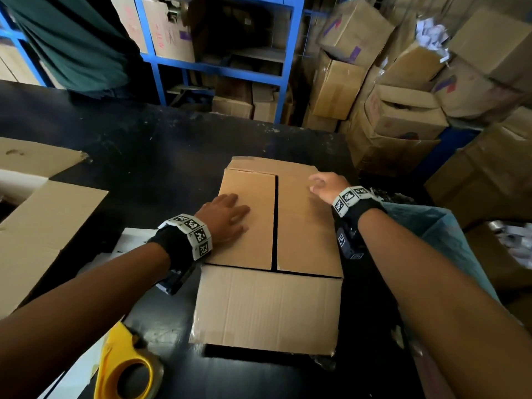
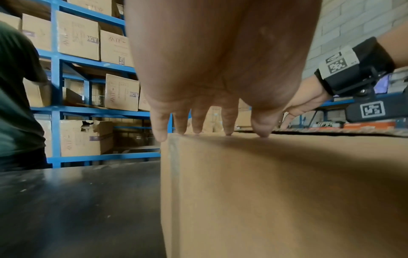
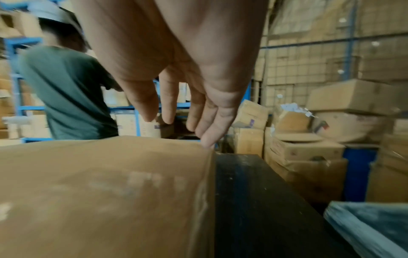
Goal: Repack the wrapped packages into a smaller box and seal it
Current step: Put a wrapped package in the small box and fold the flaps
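A brown cardboard box [image 1: 267, 309] stands on the black table [image 1: 144, 151], its two top flaps folded down with a dark gap between them. My left hand [image 1: 227, 217] lies flat on the left flap, fingers straight [image 2: 196, 125]. My right hand [image 1: 324, 185] rests on the far right of the right flap, fingers relaxed, fingertips [image 3: 207, 139] at the box's right edge [image 3: 207, 192]. A yellow tape dispenser [image 1: 123, 367] lies on the table at the near left. No wrapped packages show.
A larger open carton [image 1: 43, 226] sits at the left. A blue-lined bin [image 1: 431, 240] stands at my right. A person in a green shirt [image 1: 72, 38] stands beyond the table by blue shelving [image 1: 218, 70]. Stacked cartons [image 1: 403, 105] fill the far right.
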Motion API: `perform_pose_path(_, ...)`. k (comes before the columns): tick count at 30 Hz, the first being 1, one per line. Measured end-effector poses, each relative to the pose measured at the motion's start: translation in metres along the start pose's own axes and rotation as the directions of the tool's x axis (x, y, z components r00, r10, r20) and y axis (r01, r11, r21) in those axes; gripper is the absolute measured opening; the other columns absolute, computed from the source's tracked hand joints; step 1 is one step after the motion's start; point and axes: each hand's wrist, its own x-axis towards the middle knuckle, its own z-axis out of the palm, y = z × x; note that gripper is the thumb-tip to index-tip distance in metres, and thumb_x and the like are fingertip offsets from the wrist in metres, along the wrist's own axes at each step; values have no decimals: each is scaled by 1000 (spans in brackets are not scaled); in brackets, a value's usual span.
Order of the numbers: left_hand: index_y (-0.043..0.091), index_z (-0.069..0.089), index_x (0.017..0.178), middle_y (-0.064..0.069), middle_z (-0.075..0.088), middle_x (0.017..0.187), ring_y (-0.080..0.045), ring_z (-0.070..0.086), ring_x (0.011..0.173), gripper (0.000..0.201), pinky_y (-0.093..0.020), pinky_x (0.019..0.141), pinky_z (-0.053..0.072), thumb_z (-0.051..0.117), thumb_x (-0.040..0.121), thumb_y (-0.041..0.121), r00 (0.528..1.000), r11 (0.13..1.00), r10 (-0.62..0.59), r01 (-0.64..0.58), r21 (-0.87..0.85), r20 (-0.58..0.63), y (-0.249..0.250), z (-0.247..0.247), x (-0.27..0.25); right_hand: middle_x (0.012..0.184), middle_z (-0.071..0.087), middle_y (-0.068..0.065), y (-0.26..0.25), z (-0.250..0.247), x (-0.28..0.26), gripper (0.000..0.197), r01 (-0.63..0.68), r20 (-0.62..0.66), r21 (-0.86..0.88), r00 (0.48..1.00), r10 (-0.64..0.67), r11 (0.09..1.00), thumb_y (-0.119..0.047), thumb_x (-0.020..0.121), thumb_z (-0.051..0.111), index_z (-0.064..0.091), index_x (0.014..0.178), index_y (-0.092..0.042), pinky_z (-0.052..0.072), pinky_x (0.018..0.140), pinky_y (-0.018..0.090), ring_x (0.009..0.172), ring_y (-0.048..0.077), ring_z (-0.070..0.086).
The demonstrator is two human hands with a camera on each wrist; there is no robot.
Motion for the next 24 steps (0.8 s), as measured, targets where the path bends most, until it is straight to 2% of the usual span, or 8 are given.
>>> perform_pose_path(5,25,5,151,-4,-12,159,-26,-12,145,86,-49,116,15,45,85,64,991,1000,-3,3,2,132,-17,5,24,144,48,4,15,2,50,45,-102,99,-101,989,112,990,-34,96,50,49,137,-17,34,107,31,131,26,45)
perform_pose_path(8,23,0,151,-3,-16,158,-23,-16,145,91,-44,116,9,46,85,64,994,999,7,-3,-41,106,-20,13,28,139,52,7,22,6,68,41,-129,61,-58,989,132,990,-33,95,52,53,133,-16,37,102,31,126,28,49)
perform_pose_path(11,23,-1,151,-3,-15,158,-21,-17,144,90,-37,115,5,46,86,63,999,998,19,-16,-62,42,-20,19,27,129,60,7,27,3,76,45,-159,-30,81,986,161,984,-23,88,61,52,133,-21,42,94,29,117,28,56)
perform_pose_path(14,23,-2,151,-2,-15,158,-19,-17,144,92,-37,115,4,48,85,61,1000,995,15,-12,-101,24,-20,22,26,115,65,5,26,-6,71,68,-96,-92,252,988,123,963,-10,85,60,32,145,-25,43,87,30,108,25,60)
perform_pose_path(18,30,-4,150,-2,-15,158,-23,-5,146,105,-43,117,10,65,76,57,998,976,-27,15,-219,-55,-14,13,22,112,57,-6,25,-19,46,86,34,-229,468,970,84,883,-18,88,65,9,152,-32,41,84,27,96,10,56)
perform_pose_path(20,32,-8,149,-3,-21,157,-26,-7,145,115,-42,116,9,73,70,54,982,979,-72,36,-201,-175,-7,5,21,121,56,-3,24,-25,32,80,137,-298,509,954,24,850,-24,86,66,18,150,-34,44,86,26,102,10,57)
perform_pose_path(22,28,-11,149,-9,-25,155,-29,-13,145,119,-46,118,7,74,70,51,946,990,-72,30,-137,-315,-2,-5,22,130,56,0,22,-29,18,59,229,-349,456,935,-64,860,-27,87,65,41,141,-31,46,94,29,111,12,56)
perform_pose_path(24,24,-10,150,-14,-24,155,-31,-15,144,113,-47,118,8,70,74,50,904,997,-63,35,-74,-422,-1,-14,24,126,63,1,23,-28,3,36,297,-367,347,916,-163,890,-25,89,63,63,125,-20,46,101,32,113,12,58)
